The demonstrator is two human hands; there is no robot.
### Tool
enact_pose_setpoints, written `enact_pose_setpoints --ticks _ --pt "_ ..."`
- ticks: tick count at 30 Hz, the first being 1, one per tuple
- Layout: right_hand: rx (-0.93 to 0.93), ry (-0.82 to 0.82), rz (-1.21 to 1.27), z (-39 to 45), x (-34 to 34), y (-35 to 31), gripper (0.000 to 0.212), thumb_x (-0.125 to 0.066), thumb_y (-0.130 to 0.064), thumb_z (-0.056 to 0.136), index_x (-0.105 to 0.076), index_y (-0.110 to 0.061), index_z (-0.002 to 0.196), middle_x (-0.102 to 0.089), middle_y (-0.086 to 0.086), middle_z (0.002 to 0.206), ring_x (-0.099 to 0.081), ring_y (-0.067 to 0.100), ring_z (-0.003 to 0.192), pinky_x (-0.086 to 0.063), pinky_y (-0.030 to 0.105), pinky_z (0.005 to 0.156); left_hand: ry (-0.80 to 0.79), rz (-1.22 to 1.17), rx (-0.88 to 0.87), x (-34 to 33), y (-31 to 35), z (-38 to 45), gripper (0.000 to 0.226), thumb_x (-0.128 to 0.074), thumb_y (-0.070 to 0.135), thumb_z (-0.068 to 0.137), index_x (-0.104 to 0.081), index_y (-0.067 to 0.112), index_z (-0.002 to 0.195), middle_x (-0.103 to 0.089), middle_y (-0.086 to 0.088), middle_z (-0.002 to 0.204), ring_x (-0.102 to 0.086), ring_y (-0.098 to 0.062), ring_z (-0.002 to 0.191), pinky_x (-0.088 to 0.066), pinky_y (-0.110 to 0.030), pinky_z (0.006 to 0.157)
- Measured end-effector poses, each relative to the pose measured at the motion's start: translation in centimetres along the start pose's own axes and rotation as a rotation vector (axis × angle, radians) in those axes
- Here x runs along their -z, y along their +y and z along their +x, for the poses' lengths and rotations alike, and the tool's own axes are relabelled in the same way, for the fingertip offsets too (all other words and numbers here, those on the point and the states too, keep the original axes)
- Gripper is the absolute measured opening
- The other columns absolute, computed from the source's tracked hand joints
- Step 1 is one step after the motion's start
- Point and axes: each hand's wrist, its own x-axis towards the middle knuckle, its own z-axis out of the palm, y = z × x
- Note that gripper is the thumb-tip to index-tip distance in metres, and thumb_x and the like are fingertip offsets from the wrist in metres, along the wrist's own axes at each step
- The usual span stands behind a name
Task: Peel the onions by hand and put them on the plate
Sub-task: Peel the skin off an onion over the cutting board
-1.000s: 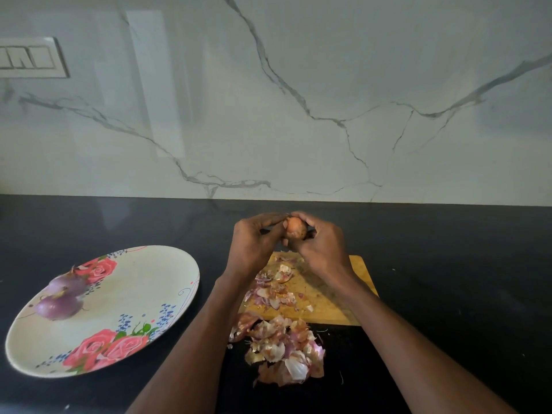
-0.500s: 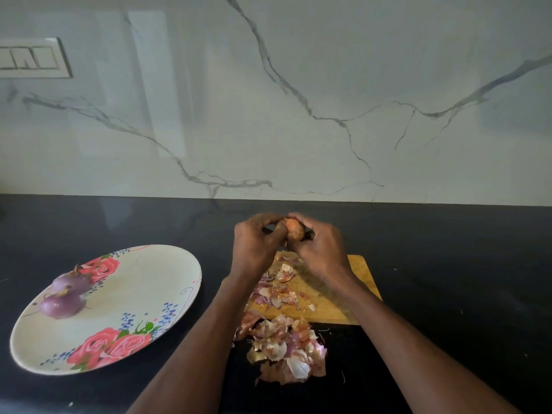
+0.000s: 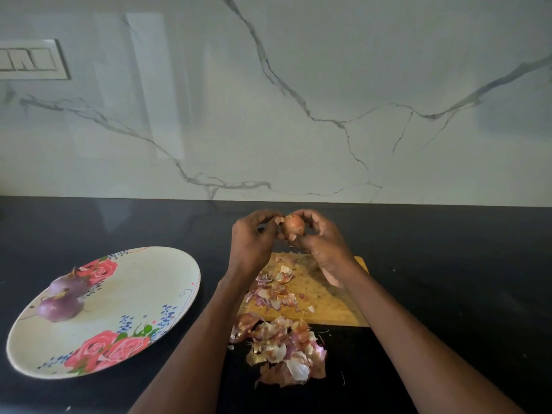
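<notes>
A plate point(image 3: 167, 297) sits on the worktop point(image 3: 448, 264) at the left, with two onions point(image 3: 61, 306) touching each other on its left part. To the right of the plate lies a cutting board point(image 3: 328, 306) with peel scraps point(image 3: 276, 289) on its left half. A pile of peels point(image 3: 283, 351) lies on the worktop just in front of the board. Both hands point(image 3: 325, 243) hold an onion point(image 3: 293, 225) above the board's far edge. A wall point(image 3: 268, 100) stands behind the worktop, with a switch plate point(image 3: 30, 59) at its upper left.

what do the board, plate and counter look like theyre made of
Board: wood or bamboo by its tan matte face, stained from use.
Plate: glossy cream with printed roses, probably melamine or glazed ceramic; cannot tell which.
Counter: black polished stone, likely granite, since it mirrors the wall.
</notes>
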Motion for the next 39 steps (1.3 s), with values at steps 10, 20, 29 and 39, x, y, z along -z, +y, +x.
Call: enact_pose_setpoints --ticks 10,20,29,39 --pt "-0.104 -0.035 0.393 0.4 0.6 -0.5 0.052 -0.048 0.023 0.090 -0.058 -0.007 0.132 -0.062 0.018 0.133 -0.073 0.027 0.100 -0.062 0.032 0.082 -0.025 -0.224 0.116 -0.1 0.3 0.0 0.015 -0.062 0.002 0.096 -0.075 0.007 0.092 -0.076 -0.010 0.088 -0.073 -0.027 0.084 -0.059 -0.045 0.087" --pt "-0.104 -0.064 0.423 0.1 1.0 -1.1 0.039 -0.052 0.017 0.089 -0.061 -0.004 0.121 -0.070 0.019 0.112 -0.072 0.031 0.090 -0.061 0.028 0.072 -0.034 -0.166 0.185 0.4 -0.3 0.1 0.013 -0.072 0.011 0.091 -0.076 0.011 0.104 -0.076 -0.004 0.100 -0.072 -0.023 0.094 -0.059 -0.047 0.090" --pt "-0.065 -0.067 0.231 -0.1 0.8 -0.9 0.029 -0.062 0.004 0.092 -0.069 -0.010 0.116 -0.076 0.012 0.098 -0.073 0.026 0.083 -0.056 0.029 0.066 -0.100 -0.194 -0.012 0.6 0.4 -0.2 0.021 -0.071 0.006 0.091 -0.078 0.022 0.101 -0.079 0.002 0.098 -0.074 -0.016 0.095 -0.058 -0.030 0.085" --pt "-0.015 -0.013 0.058 -0.1 0.7 -0.7 0.040 -0.068 -0.001 0.090 -0.067 -0.008 0.130 -0.075 0.015 0.105 -0.071 0.023 0.079 -0.055 0.027 0.062 -0.088 -0.127 -0.018 0.8 -0.4 0.0 0.015 -0.071 0.009 0.092 -0.079 0.016 0.103 -0.079 -0.001 0.094 -0.074 -0.024 0.088 -0.060 -0.050 0.084"
